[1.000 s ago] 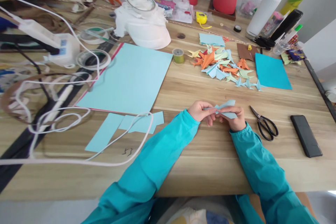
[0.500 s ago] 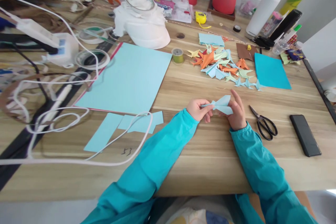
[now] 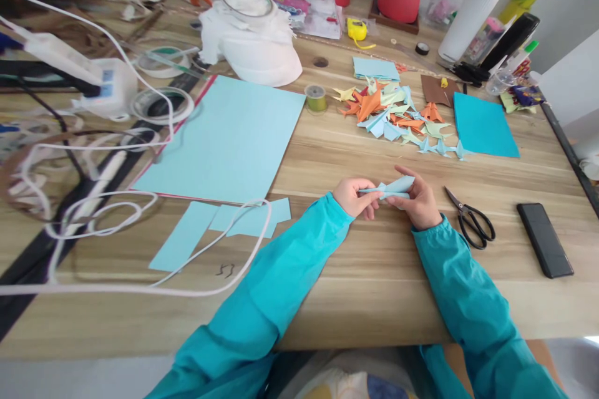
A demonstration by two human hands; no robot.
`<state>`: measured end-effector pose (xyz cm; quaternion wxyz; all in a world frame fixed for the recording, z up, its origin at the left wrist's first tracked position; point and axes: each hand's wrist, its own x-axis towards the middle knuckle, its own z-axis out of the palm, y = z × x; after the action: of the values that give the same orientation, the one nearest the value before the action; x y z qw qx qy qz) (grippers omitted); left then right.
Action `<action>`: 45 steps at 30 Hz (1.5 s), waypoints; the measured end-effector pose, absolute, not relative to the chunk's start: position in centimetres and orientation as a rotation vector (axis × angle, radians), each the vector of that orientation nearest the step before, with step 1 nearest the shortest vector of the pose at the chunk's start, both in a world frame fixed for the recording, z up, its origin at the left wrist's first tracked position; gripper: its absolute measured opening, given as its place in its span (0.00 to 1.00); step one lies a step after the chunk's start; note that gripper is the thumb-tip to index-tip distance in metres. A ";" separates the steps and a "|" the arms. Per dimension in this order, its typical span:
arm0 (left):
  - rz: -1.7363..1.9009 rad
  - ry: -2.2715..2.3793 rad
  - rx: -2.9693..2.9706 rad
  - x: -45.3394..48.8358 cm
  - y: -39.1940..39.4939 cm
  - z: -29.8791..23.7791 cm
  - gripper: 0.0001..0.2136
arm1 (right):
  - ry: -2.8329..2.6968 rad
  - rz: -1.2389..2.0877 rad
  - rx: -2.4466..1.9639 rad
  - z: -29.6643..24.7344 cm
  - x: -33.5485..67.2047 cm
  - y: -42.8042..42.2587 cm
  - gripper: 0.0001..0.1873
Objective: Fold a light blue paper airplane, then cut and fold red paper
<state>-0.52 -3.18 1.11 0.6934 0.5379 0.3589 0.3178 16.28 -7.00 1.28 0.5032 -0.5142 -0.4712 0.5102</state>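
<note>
In the head view, we see the pale-blue, folded paper piece with wing-like flaps [image 3: 399, 185] over the wood-grained tabletop [image 3: 365, 287], its long axis running nearly left to right. Our left hand [image 3: 354, 197] pinches its narrow end, pointing left; our right hand [image 3: 422, 202] grips the broader flaps, which point right.
</note>
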 end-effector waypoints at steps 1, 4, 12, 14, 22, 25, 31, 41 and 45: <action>0.699 0.800 1.202 -0.6 -3.1 1.1 0.14 | -1.160 1.212 -1.244 1.4 16.1 -7.0 0.42; 0.668 0.793 1.205 -0.6 -3.1 0.9 0.14 | -1.224 1.117 -1.252 1.8 15.6 -7.3 0.45; 0.652 0.757 1.131 -0.7 -3.0 1.6 0.17 | -1.258 0.985 -1.385 2.1 15.1 -7.5 0.38; 0.627 0.728 1.100 -0.8 -2.9 1.8 0.18 | -1.254 0.993 -1.390 2.0 15.3 -7.5 0.36; 0.454 0.660 1.079 -1.2 -2.5 1.5 0.18 | -1.216 1.096 -1.399 2.0 15.7 -7.5 0.36; 0.445 0.671 1.096 -1.2 -2.6 1.4 0.16 | -1.211 1.130 -1.410 2.1 15.8 -7.4 0.34; 0.471 0.684 1.132 -1.1 -2.7 1.3 0.15 | -1.196 1.122 -1.438 1.9 15.8 -7.3 0.28; 0.460 0.671 1.127 -1.2 -2.8 1.2 0.16 | -1.200 1.142 -1.383 1.8 15.7 -7.5 0.19; 0.515 0.680 1.129 -1.0 -2.8 1.2 0.14 | -1.068 1.133 -1.359 1.1 15.8 -7.2 0.18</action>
<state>-0.97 -2.76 1.22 0.7598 0.5187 0.3125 0.2367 15.81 -7.24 1.09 0.5120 -0.5649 -0.4438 0.4710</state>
